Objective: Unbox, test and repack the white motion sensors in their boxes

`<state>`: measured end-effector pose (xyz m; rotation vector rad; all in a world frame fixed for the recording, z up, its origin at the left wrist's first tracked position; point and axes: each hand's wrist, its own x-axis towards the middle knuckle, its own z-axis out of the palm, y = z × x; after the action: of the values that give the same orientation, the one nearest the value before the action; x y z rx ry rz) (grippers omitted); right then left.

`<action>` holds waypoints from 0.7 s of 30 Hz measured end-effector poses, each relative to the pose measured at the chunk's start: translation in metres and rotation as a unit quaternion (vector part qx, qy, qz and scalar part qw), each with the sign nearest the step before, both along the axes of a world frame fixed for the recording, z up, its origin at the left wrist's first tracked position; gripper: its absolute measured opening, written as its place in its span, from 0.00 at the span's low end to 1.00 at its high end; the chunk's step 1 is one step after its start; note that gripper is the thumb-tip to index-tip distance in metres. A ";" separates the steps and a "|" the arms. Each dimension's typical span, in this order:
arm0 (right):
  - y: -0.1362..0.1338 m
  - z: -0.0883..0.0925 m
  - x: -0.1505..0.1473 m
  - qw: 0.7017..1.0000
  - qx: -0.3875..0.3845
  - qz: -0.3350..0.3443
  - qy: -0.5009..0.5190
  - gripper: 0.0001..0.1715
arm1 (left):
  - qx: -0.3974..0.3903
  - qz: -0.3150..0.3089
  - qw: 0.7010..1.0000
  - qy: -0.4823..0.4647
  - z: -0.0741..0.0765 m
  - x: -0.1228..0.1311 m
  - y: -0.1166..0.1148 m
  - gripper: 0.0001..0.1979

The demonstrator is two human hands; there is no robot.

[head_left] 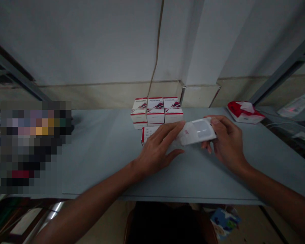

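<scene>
A white motion sensor with a greyish lens window is held above the table, with what looks like clear plastic film around its left end. My right hand grips its right end, thumb on top and fingers underneath. At the other end, my left hand reaches over the film with fingers stretched out and thumb apart. Whether its fingertips press on the film is hard to make out. Partly hidden behind my left hand lies a white box with a red edge. Three white and red boxes stand side by side just beyond it.
The grey-blue table runs along a wall with a hanging cable. A red and white tissue pack sits at the back right, near loose cables and a metal frame. Blurred-out items occupy the left end.
</scene>
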<state>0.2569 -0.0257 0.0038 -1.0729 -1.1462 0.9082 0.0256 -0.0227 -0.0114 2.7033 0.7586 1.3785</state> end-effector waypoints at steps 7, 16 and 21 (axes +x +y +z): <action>-0.002 -0.009 -0.002 0.999 0.039 -0.015 -0.023 0.21 | 0.017 0.007 0.999 -0.039 0.002 -0.001 0.003 0.40; -0.001 -0.003 0.005 0.998 0.022 0.029 -0.043 0.22 | -0.039 -0.006 0.998 -0.046 -0.002 -0.005 0.005 0.41; 0.000 -0.006 0.005 0.997 0.030 0.058 -0.027 0.20 | -0.025 -0.044 0.999 -0.015 -0.007 -0.004 0.006 0.42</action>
<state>0.2620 -0.0253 -0.0024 -0.9944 -1.2840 0.9344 0.0219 -0.0164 -0.0186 2.6376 0.6541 1.3575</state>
